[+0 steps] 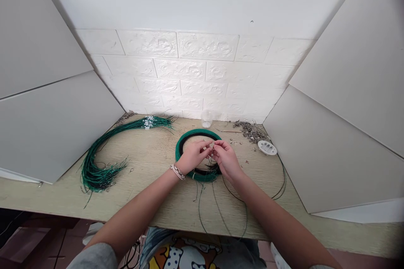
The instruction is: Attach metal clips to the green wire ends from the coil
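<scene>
Both hands, left [193, 156] and right [226, 159], pinch a thin cord [212, 151] (fingertips meeting) above the green coil [181, 145].

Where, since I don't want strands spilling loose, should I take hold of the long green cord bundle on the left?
Probably at the white beads, where the cord bundle runs tight and straight. Come from above, fingers pinching across the strands; its near end loops and splays.

I see a white brick-pattern wall [195, 71] behind a pale wooden tabletop [151, 159]. Grey panels [47, 126] flank it left and right. Reddish floor [38, 239] below, light even.
</scene>
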Available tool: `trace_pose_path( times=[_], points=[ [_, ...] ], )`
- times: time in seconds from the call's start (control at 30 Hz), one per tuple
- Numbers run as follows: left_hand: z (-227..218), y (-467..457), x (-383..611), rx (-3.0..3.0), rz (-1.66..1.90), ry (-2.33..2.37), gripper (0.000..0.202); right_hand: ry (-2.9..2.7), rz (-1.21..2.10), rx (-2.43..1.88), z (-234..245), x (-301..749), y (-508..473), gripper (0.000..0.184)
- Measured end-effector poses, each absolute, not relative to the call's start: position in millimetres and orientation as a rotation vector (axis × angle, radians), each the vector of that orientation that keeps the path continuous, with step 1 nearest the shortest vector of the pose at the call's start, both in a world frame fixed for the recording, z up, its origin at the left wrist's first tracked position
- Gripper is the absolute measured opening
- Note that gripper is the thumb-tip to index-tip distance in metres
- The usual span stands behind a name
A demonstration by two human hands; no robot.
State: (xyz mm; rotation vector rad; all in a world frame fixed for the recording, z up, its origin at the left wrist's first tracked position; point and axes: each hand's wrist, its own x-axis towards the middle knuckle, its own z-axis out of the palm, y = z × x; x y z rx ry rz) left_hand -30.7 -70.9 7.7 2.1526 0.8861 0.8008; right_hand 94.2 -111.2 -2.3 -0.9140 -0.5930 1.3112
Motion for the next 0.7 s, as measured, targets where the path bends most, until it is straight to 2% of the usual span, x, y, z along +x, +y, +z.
trace_pose_path(
  times=[0.2, 0.4, 0.7],
  points=[
    [20, -72, -33, 2.153, 0.673, 0.929, 0.026, -0.724, 1.186, -1.025, -8, 97, -108, 0.021],
    [14, -67, -35, 2.040, 0.594, 0.932, 0.025, -1.083, 0.924, -1.216, -12, 100, -109, 0.018],
    [12, -65, -33, 1.775, 0.692, 0.765, 0.026, -1.270, 0.661, -1.290, -2, 107, -114, 0.020]
  ],
)
